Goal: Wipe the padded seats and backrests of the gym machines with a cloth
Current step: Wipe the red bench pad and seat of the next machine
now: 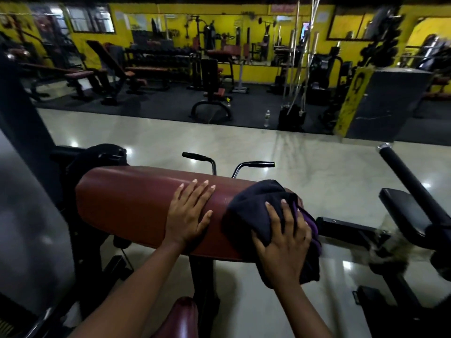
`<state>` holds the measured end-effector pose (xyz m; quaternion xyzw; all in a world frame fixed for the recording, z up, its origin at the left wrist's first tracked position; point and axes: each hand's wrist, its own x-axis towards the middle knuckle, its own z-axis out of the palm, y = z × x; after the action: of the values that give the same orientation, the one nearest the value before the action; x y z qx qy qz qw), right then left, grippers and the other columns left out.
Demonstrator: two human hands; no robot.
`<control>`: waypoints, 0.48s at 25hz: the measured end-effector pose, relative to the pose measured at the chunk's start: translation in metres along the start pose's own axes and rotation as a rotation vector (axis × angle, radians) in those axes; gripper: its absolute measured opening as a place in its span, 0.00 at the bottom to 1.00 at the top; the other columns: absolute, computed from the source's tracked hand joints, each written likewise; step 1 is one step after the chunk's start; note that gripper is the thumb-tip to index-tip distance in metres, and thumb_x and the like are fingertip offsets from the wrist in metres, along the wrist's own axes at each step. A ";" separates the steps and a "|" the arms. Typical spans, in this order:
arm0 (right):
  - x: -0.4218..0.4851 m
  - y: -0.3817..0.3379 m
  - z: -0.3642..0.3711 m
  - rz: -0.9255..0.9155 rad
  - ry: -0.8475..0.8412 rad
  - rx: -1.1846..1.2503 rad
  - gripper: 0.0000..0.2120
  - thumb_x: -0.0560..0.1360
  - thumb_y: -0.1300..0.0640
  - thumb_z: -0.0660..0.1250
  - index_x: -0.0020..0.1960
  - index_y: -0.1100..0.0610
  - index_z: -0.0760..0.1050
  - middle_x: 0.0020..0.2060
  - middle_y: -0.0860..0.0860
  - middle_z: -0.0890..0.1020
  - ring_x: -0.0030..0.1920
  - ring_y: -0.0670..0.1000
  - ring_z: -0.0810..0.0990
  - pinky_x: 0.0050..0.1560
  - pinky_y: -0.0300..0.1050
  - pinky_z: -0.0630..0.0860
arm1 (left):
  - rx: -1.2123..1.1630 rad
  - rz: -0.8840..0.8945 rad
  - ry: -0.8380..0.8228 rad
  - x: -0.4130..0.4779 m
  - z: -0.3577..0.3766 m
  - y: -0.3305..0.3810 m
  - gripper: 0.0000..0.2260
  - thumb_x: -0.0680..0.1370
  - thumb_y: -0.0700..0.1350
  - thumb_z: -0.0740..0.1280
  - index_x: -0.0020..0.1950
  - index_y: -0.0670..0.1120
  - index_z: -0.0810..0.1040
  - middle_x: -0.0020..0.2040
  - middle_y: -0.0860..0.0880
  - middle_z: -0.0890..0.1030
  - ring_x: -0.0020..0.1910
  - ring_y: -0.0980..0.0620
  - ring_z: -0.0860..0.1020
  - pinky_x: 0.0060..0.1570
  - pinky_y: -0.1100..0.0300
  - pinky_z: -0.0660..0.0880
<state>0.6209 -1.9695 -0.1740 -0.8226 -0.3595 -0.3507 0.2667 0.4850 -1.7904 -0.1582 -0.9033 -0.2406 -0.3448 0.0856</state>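
Note:
A long maroon padded rest (127, 206) of a gym machine lies across the middle of the head view. My left hand (189, 212) lies flat on its top with straight fingers. My right hand (284, 242) presses a dark purple cloth (251, 208) against the pad's right end, fingers spread over the bunched fabric. The cloth drapes over the end and hangs below my palm. A second maroon pad (181, 318) shows at the bottom edge between my forearms.
Two black-gripped handles (258, 164) rise behind the pad. The machine's black frame and weight stack (26, 147) stand at left. A black padded bench and bar (412, 213) sit to the right. Shiny tiled floor, a water bottle (267, 118) and more machines lie beyond.

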 end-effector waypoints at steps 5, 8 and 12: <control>0.031 -0.049 0.010 -0.104 -0.117 0.007 0.29 0.66 0.37 0.56 0.64 0.46 0.73 0.62 0.53 0.77 0.62 0.59 0.69 0.62 0.57 0.59 | -0.001 0.017 0.081 0.000 0.003 -0.001 0.22 0.76 0.50 0.55 0.67 0.42 0.70 0.67 0.43 0.75 0.69 0.45 0.66 0.71 0.50 0.54; 0.044 -0.019 0.003 -0.055 -0.143 0.011 0.29 0.65 0.35 0.56 0.61 0.45 0.76 0.60 0.50 0.79 0.58 0.58 0.76 0.59 0.54 0.62 | 0.009 -0.016 0.062 0.001 -0.004 0.010 0.21 0.77 0.49 0.55 0.67 0.43 0.71 0.66 0.43 0.76 0.69 0.47 0.66 0.72 0.50 0.52; 0.064 0.016 -0.009 0.338 -0.304 0.226 0.25 0.68 0.36 0.60 0.62 0.45 0.73 0.64 0.48 0.74 0.61 0.58 0.72 0.59 0.54 0.68 | 0.026 0.025 -0.050 0.022 -0.006 0.051 0.22 0.78 0.52 0.55 0.66 0.44 0.75 0.64 0.45 0.78 0.65 0.45 0.74 0.67 0.50 0.61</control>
<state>0.6613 -1.9596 -0.1219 -0.8792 -0.2898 -0.1309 0.3547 0.5209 -1.8286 -0.1384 -0.9134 -0.2361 -0.3176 0.0957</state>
